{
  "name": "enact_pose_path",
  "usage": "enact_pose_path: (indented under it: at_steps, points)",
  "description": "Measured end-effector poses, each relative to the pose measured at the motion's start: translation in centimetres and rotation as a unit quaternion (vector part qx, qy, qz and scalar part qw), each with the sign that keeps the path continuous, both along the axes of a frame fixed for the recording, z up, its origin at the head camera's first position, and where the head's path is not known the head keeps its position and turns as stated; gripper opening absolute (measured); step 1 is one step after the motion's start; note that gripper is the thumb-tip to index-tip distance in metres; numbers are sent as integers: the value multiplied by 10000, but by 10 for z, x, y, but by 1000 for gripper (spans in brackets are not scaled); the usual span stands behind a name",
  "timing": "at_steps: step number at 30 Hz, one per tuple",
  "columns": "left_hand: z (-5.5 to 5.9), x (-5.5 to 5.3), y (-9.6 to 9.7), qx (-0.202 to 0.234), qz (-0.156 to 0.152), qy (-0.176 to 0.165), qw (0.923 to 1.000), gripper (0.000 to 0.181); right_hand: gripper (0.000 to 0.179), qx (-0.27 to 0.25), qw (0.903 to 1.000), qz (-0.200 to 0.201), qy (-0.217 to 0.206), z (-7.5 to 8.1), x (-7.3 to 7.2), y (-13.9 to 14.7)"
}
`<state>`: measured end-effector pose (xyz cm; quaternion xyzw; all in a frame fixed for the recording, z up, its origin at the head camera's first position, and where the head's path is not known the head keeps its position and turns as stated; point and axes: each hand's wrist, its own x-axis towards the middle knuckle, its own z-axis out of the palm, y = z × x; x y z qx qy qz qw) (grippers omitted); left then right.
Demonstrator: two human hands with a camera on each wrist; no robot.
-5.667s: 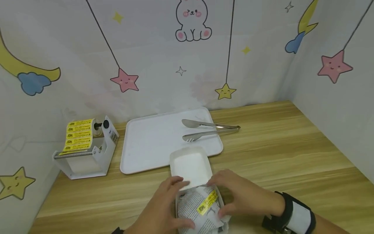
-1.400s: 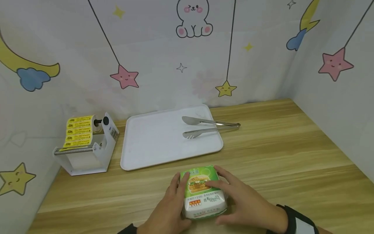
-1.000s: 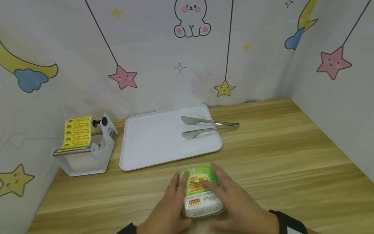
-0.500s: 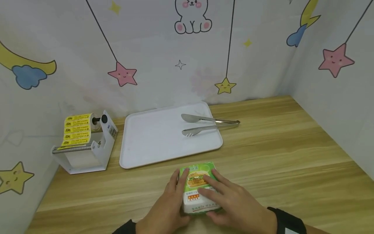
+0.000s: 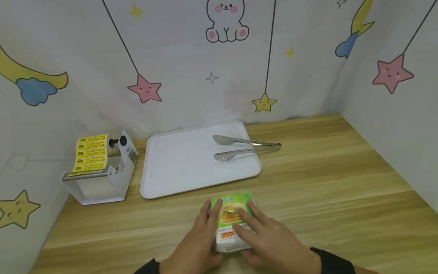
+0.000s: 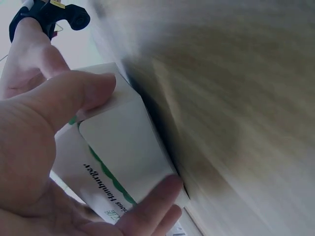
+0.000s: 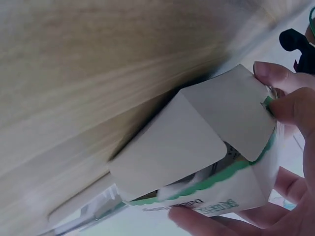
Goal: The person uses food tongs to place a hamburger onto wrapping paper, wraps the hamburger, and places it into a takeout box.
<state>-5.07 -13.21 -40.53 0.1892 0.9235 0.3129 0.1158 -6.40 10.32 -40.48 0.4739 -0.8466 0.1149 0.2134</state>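
Note:
A green and white hamburger box (image 5: 232,219) with a burger picture on its lid stands on the table, lid down. My left hand (image 5: 198,236) holds its left side, with the thumb at the near corner, seen in the left wrist view. With fingers spread on the lid and the thumb at the near side, my right hand (image 5: 270,239) grips the right part. In the right wrist view a gap shows between the scalloped green lid edge and the white side flap (image 7: 162,152); printed wrapping is partly visible inside.
A white tray (image 5: 181,167) lies behind the box, with metal tongs (image 5: 246,148) resting across its right end. At the left stands a label dispenser (image 5: 102,171) with yellow stickers. Patterned cloth walls (image 5: 188,57) border the wooden table (image 5: 325,182).
Earlier the box lay open around a newsprint-wrapped item with a yellow sticker; now its lid is down. My right hand has shifted left and nearer over the lid, while the left stays put.

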Motion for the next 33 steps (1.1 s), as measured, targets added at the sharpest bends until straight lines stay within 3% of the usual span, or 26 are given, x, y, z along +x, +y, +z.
enact_pose_path:
  at_steps: [3,8,12,15,20,23,26,33]
  points:
    - [0,1,1,-5,8,-29,10000,122,63,186,9997,6,134,0,1,-2]
    - [-1,2,0,49,-36,-35,10000,123,65,530,9985,-103,-87,2,4,-1]
    - [-1,1,-3,376,-101,-321,9987,126,67,734,9966,-213,-292,2,5,0]
    - [0,1,-5,536,-81,-482,9974,123,73,864,9927,-321,-782,4,2,2]
    - [-1,1,-4,546,-89,-338,9979,115,80,712,9791,-295,-1881,12,-5,11]
    - [0,0,-3,545,-112,-302,9980,114,74,589,9805,-100,-1872,15,-9,15]
    - [1,0,-3,534,-98,-339,9979,114,68,551,9860,28,-1571,15,-11,16]
    - [1,-1,0,537,-67,-404,9977,116,66,755,9852,17,-1541,15,-9,17]
